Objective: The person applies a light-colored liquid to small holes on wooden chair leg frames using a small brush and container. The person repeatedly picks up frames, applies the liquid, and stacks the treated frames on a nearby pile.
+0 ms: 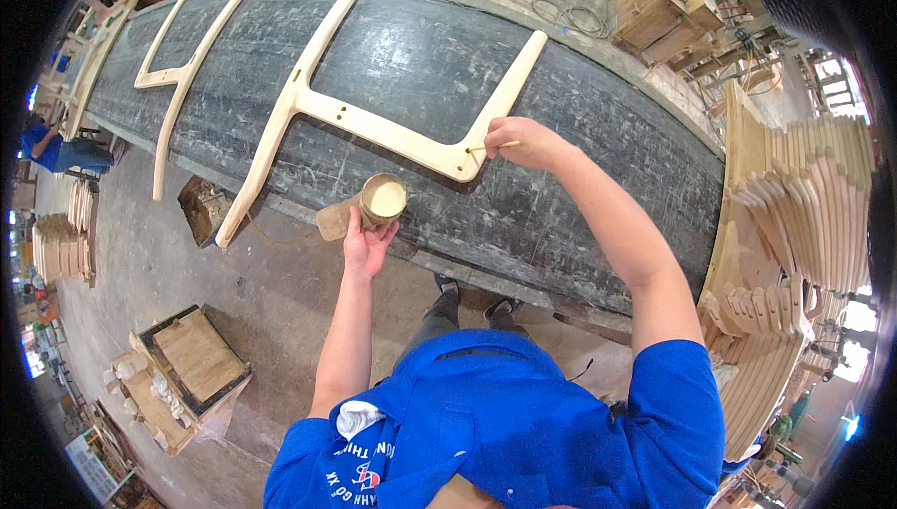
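Observation:
My left hand [366,246] holds a round cup [382,199] of pale glue just above the near edge of the dark workbench [420,61]. My right hand [519,142] pinches a thin stick [492,147] whose tip touches a hole near the corner of a pale wooden chair frame [374,121] lying flat on the bench. A flat tab [334,221] sticks out to the left of the cup.
A second wooden frame [182,70] lies further left on the bench. Stacks of curved wooden parts [794,229] stand at the right. Wooden crates [187,364] sit on the floor at the left and more boxes [659,9] behind the bench. A person in blue [51,149] works at far left.

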A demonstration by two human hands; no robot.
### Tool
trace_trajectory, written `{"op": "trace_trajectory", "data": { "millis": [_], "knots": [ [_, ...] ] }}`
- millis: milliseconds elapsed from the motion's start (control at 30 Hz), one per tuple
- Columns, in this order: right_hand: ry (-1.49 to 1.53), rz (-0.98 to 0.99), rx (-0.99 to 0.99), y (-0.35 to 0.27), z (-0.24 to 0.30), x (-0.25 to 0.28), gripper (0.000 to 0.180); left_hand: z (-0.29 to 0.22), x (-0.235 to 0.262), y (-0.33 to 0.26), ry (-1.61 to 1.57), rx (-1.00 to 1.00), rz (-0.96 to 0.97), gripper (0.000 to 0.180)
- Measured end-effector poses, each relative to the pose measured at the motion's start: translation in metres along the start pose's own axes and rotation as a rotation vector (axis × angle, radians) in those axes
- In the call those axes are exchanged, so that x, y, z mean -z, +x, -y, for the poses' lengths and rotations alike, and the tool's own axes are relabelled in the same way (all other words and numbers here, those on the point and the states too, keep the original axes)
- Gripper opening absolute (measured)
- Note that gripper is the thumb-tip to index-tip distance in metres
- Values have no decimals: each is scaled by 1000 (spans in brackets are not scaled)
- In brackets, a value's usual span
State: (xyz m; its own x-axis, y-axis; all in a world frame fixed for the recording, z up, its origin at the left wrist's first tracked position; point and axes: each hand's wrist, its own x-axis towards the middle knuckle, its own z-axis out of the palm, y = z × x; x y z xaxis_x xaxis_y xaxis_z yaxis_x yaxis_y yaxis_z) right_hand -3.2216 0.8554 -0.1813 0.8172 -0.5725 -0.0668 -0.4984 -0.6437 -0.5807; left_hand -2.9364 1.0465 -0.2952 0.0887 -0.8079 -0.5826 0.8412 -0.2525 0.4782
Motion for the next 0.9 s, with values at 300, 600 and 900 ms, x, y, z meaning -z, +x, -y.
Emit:
{"op": "trace_trajectory", "data": {
  "millis": [300, 600, 900],
  "knots": [
    [639, -578, -248, -91, 54, 35, 10, 17, -77, 2, 61, 81, 154, 47],
    [343, -1115, -373, -312, 53, 55, 21, 78, -241, -51, 247, 245, 604, 55],
    [524, -1977, -172, -581, 73, 234, 21, 190, -267, -87, 241, 41, 377, 31]
  ]
}}
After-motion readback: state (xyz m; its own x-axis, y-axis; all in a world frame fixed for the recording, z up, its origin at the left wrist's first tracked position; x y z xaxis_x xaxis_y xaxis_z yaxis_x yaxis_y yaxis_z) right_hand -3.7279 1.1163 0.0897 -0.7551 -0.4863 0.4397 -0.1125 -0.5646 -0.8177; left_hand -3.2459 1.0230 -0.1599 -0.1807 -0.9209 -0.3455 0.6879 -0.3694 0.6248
